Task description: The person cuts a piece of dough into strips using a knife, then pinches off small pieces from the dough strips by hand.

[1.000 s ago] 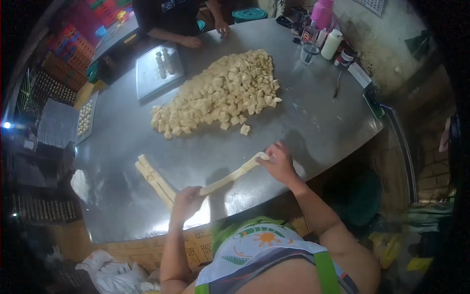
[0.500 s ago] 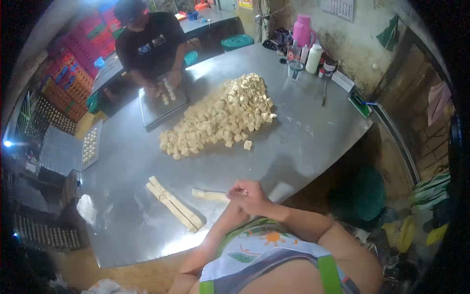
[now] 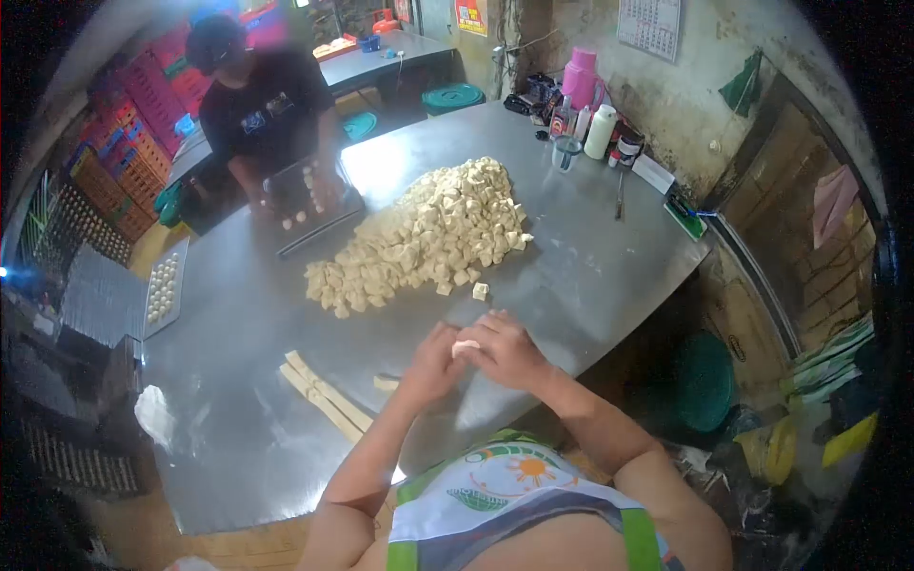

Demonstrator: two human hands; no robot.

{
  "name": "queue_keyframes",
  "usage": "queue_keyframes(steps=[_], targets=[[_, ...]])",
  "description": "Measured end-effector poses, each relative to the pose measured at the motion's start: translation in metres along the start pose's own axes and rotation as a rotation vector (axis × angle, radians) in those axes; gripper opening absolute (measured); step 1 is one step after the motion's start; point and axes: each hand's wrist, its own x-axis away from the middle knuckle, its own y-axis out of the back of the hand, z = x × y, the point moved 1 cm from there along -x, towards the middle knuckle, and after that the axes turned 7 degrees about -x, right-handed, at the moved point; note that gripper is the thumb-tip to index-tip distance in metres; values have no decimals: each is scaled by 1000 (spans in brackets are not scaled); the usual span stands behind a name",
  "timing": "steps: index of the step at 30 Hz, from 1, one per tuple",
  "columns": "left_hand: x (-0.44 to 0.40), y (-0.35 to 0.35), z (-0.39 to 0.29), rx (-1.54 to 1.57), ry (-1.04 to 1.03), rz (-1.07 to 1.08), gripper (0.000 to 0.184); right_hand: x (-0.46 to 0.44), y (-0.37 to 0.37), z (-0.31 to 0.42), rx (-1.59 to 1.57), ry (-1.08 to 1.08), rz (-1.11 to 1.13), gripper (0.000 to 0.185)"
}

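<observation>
My left hand (image 3: 435,365) and my right hand (image 3: 505,349) are together over the near part of the metal table, both closed round a pale dough strip (image 3: 466,348) that shows between them. A short end of dough (image 3: 386,383) pokes out left of my left wrist. Two long dough strips (image 3: 324,395) lie side by side on the table to the left. Beyond my hands is a large heap of cut dough pieces (image 3: 428,228), with one loose piece (image 3: 481,291) at its near edge.
Across the metal table (image 3: 571,276) a co-worker (image 3: 262,114) handles a tilted tray (image 3: 333,214) with dough pieces. A tray of dough balls (image 3: 165,288) is at the left edge, near white flour (image 3: 152,416). Bottles and a pink thermos (image 3: 580,78) stand at the back right.
My hands came together from wide apart, gathering the stretched strip, then moved slightly forward. The co-worker leaned in, took hold of the tray and tilted it. The camera view has shifted.
</observation>
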Motion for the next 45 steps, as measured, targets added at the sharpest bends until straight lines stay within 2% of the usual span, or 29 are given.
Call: queue_keyframes(steps=[2,5,7,8,10,11,12,13,14,15,16,17,18,21,23,24,26,28,31,33,34,36,37,40,41,42,43,44,45], targets=[[9,-14,1,56,-26,-23,26,7,-3,3,-90,-33,-52,15],[19,-45,18,382,227,134,24,31,-18,-22,-169,-155,-146,18],[20,-57,-4,-94,552,421,29,50,-33,-54,-170,-247,-191,21],[25,-61,-10,-100,551,416,29,59,-35,-72,-11,-376,-94,25],[35,-65,-24,157,64,324,27,68,-26,-108,150,-505,-3,29],[41,-65,-28,157,77,335,27,78,-22,-125,52,-662,117,28],[39,-64,-29,268,360,344,36,81,-17,-135,-39,-803,246,29],[32,-60,-26,371,632,336,46,78,-19,-139,-39,-784,251,29],[33,-60,-15,363,643,334,46,82,-30,-133,-70,-551,69,32],[37,-63,3,152,493,217,56,87,-37,-125,-99,-326,-111,35],[36,-65,12,-54,330,92,67,82,-33,-112,-101,-324,-106,35],[34,-63,9,123,319,178,85,69,-23,-90,-247,-273,33,36],[27,-64,12,119,318,182,85,61,-18,-72,-396,-227,171,38],[30,-69,20,-37,101,-88,62,50,-19,-57,-439,-140,-7,36],[33,-76,28,137,487,-7,41,50,-27,-54,-374,-235,-36,35],[31,-80,20,139,483,-4,41,50,-30,-56,-301,-331,-62,35],[35,-83,0,-23,522,155,17,58,-40,-81,-180,-448,54,36],[52,-84,10,-62,439,188,15,63,-49,-109,-50,-557,163,38],[61,-65,-8,258,234,175,22,83,-55,-123,116,-808,247,44],[52,-51,5,303,432,233,49,90,-56,-111,153,-333,-22,40],[59,-50,18,306,430,237,49,89,-62,-97,156,-337,-23,40],[59,-58,49,47,222,92,70,71,-68,-76,-348,-401,73,41],[52,-56,43,119,117,94,80,58,-59,-64,-326,-398,67,41],[48,-56,70,227,100,67,67,51,-57,-32,-397,-247,129,37],[45,-56,70,255,159,63,43,47,-62,-36,-298,-269,4,34],[49,-58,67,255,161,66,43,46,-67,-40,-197,-290,-122,32],[51,-65,63,227,397,158,31,48,-69,-45,-194,-291,-120,32],[51,-72,59,198,631,247,23,50,-68,-54,-105,-468,-45,32],[47,-66,29,-151,474,215,17,54,-68,-63,-17,-643,34,33]])
